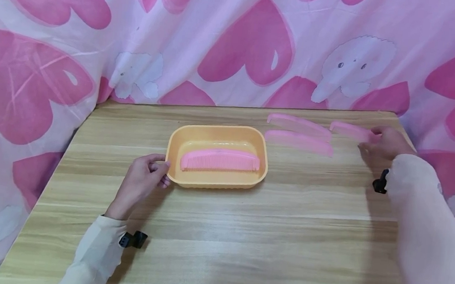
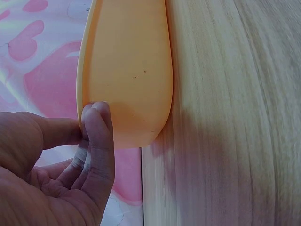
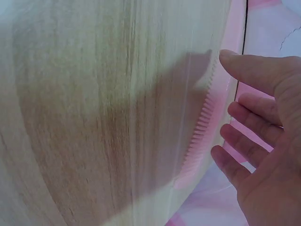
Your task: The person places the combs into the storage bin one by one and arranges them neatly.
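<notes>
Light wood-grain table [image 1: 218, 232]. An orange oval tray [image 1: 215, 180] sits directly on it near centre. To the right of the tray and toward the far edge lie three pink combs: two [image 1: 300, 122] [image 1: 299, 142] just beside it, the third [image 1: 349, 130] farther right.

No legible text, label, brand, number or sign appears in any view. The curtain [image 1: 236, 47] carries only a printed pattern of pink hearts and white animal figures. The orange tray [image 1: 178, 142], the pink combs [image 1: 219, 161] and the wooden table [image 1: 243, 235] bear no markings.
</notes>
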`<state>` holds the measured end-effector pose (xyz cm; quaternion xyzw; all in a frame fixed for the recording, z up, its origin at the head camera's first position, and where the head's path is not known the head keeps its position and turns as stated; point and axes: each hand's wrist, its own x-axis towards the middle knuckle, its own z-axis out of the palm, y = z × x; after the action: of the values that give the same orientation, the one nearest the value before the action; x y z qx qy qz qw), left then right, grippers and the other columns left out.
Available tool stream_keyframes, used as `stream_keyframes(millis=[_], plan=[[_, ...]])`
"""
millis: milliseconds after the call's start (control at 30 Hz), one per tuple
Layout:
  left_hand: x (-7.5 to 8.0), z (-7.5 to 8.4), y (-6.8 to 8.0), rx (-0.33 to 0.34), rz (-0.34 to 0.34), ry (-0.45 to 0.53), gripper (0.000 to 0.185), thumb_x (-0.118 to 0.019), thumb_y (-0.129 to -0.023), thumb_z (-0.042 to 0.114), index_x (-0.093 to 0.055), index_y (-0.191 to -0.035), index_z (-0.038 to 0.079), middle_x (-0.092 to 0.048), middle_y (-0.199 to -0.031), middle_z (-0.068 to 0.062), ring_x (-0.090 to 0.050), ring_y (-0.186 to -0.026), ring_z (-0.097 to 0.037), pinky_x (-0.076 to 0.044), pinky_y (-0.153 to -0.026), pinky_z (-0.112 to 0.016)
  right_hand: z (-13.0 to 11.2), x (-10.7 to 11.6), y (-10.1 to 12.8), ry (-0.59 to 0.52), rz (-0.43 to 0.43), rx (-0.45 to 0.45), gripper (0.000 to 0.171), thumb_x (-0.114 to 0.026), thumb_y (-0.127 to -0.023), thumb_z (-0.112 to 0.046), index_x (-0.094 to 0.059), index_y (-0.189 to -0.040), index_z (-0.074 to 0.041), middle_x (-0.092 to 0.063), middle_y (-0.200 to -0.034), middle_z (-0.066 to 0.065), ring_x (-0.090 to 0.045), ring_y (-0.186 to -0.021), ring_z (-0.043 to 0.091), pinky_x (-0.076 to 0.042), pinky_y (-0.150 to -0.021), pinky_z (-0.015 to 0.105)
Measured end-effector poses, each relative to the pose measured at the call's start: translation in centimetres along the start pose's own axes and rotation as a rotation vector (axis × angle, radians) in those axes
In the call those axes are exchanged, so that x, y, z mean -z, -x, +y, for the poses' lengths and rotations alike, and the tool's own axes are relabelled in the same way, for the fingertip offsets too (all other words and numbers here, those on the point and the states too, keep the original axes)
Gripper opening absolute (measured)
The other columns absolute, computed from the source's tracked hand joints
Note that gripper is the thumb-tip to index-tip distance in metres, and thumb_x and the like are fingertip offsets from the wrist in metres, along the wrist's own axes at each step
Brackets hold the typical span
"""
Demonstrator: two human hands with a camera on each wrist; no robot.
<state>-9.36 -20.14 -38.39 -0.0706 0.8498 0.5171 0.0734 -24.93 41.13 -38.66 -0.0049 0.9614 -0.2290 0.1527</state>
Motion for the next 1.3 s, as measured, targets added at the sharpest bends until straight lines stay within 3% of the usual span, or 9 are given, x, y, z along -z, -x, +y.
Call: stream_keyframes(millis=[133, 367, 733, 1067, 1300], plan=[[0.0, 0.0, -0.1, 0.001, -0.002, 0.007, 0.035, -0.056, -0.104, 0.009, -0.055, -0.133, -0.011, -0.070, -0.079, -0.014, -0.068, -0.064, -0.016, -0.062, -0.061, -0.028, 0.2, 0.2, -0.1, -0.018, 0.010, -0.040, 0.086, -0.067, -0.095, -0.042, -0.031, -0.143, 0.019, -0.034, -0.138, 0.043, -0.038, -0.119, 0.056, -0.036, -0.102, 0.073], [0.0, 0.0, -0.1, 0.015, -0.006, 0.018, 0.036, -0.056, -0.104, 0.009, -0.053, -0.135, -0.011, -0.070, -0.079, -0.014, -0.068, -0.064, -0.016, -0.062, -0.061, -0.028, 0.1, 0.4, -0.2, -0.037, -0.011, -0.026, 0.087, -0.066, -0.096, -0.040, -0.027, -0.144, 0.021, -0.032, -0.138, 0.046, -0.037, -0.119, 0.056, -0.034, -0.103, 0.074], [0.0, 0.0, -0.1, 0.004, -0.007, 0.008, 0.036, -0.056, -0.104, 0.008, -0.054, -0.134, -0.012, -0.069, -0.077, -0.013, -0.068, -0.063, -0.015, -0.063, -0.062, -0.030, 0.9, -0.2, -0.7, 0.054, 0.035, 0.041, 0.067, -0.062, -0.098, -0.022, -0.034, -0.134, 0.026, -0.040, -0.129, 0.047, -0.042, -0.115, 0.057, -0.035, -0.103, 0.070], [0.0, 0.1, 0.0, 0.009, -0.005, 0.001, 0.036, -0.055, -0.105, 0.009, -0.054, -0.135, -0.011, -0.070, -0.079, -0.014, -0.068, -0.064, -0.015, -0.063, -0.063, -0.031, 1.2, -0.2, 0.0, 0.091, 0.024, 0.036, 0.062, -0.059, -0.100, -0.021, -0.038, -0.134, 0.028, -0.042, -0.130, 0.048, -0.048, -0.107, 0.052, -0.041, -0.097, 0.067], [0.0, 0.1, -0.1, -0.001, -0.007, 0.013, 0.036, -0.056, -0.105, 0.009, -0.054, -0.134, -0.012, -0.070, -0.079, -0.014, -0.067, -0.063, -0.015, -0.063, -0.062, -0.030, 2.0, 0.1, 1.0, 0.124, 0.028, 0.105, 0.057, -0.068, -0.095, -0.014, -0.046, -0.127, 0.027, -0.050, -0.120, 0.048, -0.051, -0.098, 0.049, -0.045, -0.090, 0.064]])
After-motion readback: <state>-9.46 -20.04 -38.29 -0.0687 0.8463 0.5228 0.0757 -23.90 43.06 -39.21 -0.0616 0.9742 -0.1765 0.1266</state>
